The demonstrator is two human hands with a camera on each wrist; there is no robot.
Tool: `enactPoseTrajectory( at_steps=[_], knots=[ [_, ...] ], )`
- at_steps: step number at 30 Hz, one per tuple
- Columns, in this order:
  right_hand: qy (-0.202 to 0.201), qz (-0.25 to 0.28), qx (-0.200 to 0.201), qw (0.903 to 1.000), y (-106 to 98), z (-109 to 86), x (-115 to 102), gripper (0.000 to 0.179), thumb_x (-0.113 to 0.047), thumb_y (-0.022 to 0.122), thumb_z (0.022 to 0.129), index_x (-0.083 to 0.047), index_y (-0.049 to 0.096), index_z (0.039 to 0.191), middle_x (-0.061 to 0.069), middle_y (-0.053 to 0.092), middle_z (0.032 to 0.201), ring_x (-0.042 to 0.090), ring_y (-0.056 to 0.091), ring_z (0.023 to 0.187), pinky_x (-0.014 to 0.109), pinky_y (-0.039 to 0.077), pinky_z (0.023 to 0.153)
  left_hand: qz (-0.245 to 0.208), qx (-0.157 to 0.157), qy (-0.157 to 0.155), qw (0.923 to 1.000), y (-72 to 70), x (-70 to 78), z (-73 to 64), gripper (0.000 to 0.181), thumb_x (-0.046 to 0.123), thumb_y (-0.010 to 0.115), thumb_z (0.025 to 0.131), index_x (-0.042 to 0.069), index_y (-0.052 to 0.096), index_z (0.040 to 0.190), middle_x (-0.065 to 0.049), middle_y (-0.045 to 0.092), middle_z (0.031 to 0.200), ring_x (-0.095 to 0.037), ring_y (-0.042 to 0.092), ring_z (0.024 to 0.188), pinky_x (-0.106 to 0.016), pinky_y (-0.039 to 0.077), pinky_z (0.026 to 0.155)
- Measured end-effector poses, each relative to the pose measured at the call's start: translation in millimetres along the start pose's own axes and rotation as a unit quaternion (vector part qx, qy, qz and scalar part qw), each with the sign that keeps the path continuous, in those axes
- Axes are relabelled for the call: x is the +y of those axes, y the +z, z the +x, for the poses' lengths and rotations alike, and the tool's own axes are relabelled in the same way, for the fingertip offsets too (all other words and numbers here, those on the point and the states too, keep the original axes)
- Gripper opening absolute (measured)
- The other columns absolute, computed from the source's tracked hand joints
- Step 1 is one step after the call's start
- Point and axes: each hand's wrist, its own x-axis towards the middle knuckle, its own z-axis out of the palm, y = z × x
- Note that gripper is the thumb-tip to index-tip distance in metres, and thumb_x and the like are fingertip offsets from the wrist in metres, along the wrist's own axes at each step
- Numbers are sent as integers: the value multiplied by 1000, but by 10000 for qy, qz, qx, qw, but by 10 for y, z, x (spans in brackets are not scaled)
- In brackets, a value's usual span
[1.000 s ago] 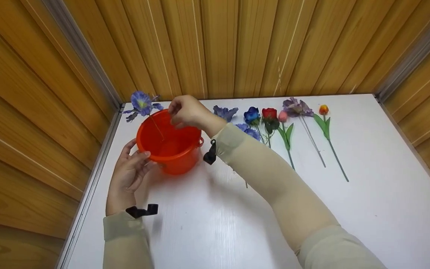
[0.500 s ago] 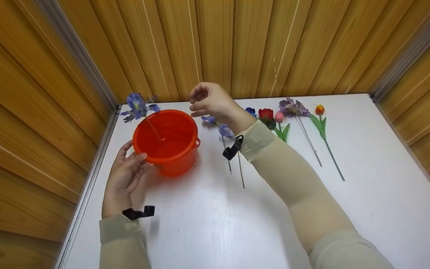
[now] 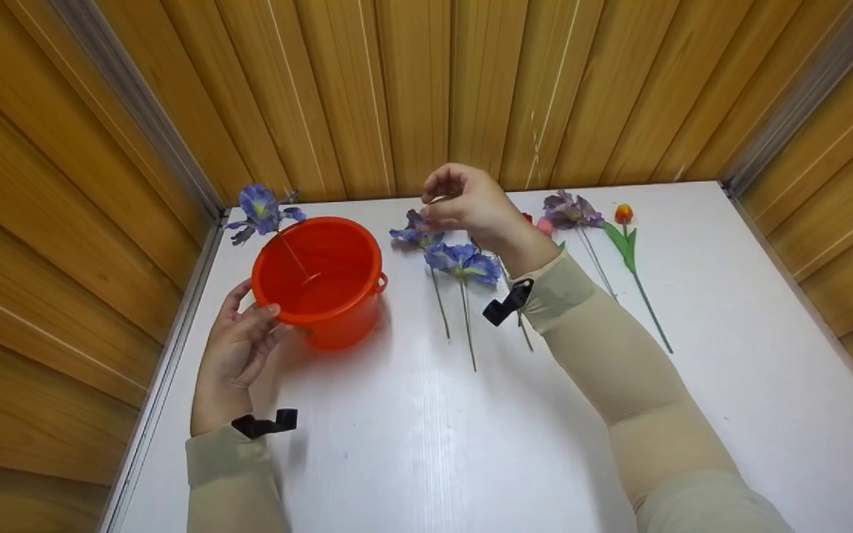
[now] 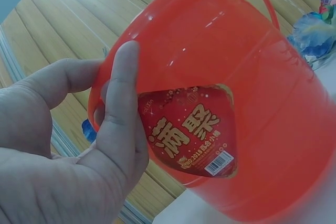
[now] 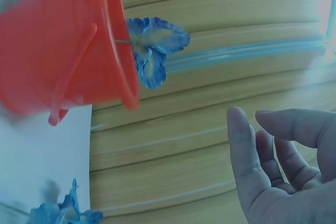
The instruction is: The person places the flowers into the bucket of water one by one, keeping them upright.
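My left hand (image 3: 226,363) pinches the rim of a red plastic bucket (image 3: 341,326) between thumb and fingers. The left wrist view shows a red label (image 4: 191,132) on the bucket's side, close to the thumb. One blue-purple artificial iris (image 3: 258,207) leans in the bucket, its head out over the far left rim. My right hand (image 3: 482,211) hovers above the flowers to the bucket's right. Its fingers are loosely bent and hold nothing; a gap shows between thumb and forefinger (image 5: 244,150). Below it lie two more blue irises, a nearer one (image 3: 463,263) and a farther one (image 3: 413,233).
Farther right lie a purple ruffled flower (image 3: 571,211) and an orange-yellow tulip (image 3: 623,215). A pink bud (image 3: 545,226) is partly hidden behind my right wrist. Wood-plank walls (image 3: 412,96) enclose the white table (image 3: 367,451) at the back and sides.
My right hand has moved right, from over the bucket to above the flowers on the table. The left hand keeps its hold on the rim, and the view has shifted slightly.
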Motion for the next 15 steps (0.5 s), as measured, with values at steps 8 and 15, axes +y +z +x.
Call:
enactPoseTrajectory(
  at_steps=[8, 15],
  knots=[
    [18, 128, 255, 9996, -333, -91, 197, 31, 22, 68, 96, -4, 64, 112, 9, 63, 110, 21, 70, 89, 38, 74, 89, 7, 31, 85, 10000, -39, 21, -4, 65, 0, 70, 109, 30, 44, 160, -4, 71, 146, -19, 84, 104, -29, 72, 87],
    [97, -133, 387, 9991, -654, -210, 442, 31, 19, 70, 97, -6, 63, 115, 6, 65, 108, 18, 71, 94, 38, 74, 90, -36, 34, -62, 10000, -5, 8, 22, 66, -1, 69, 109, 31, 43, 161, -8, 65, 157, -20, 83, 105, -30, 72, 89]
  ],
)
